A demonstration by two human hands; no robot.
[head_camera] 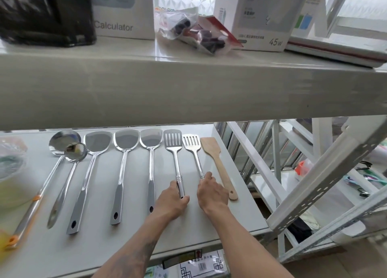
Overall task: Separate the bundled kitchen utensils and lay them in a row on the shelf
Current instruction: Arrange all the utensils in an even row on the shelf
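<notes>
Across the lower shelf [230, 215] eight utensils lie in a row, bowls and blades toward the back. Left hand [172, 202] is curled round the handle of the larger slotted turner [174, 150]; right hand [211, 194] covers the handle of the smaller slotted turner [193, 150], its grip hidden. Risks as I judge them: a sideways nudge would knock the wooden spatula [217, 162], just beside the right hand, toward the shelf's right edge; the two ladles [69, 148] at left already overlap.

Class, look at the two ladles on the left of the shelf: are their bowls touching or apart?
Cannot tell. In the head view the small ladle overlaps the large ladle, hiding any contact or gap.
</notes>
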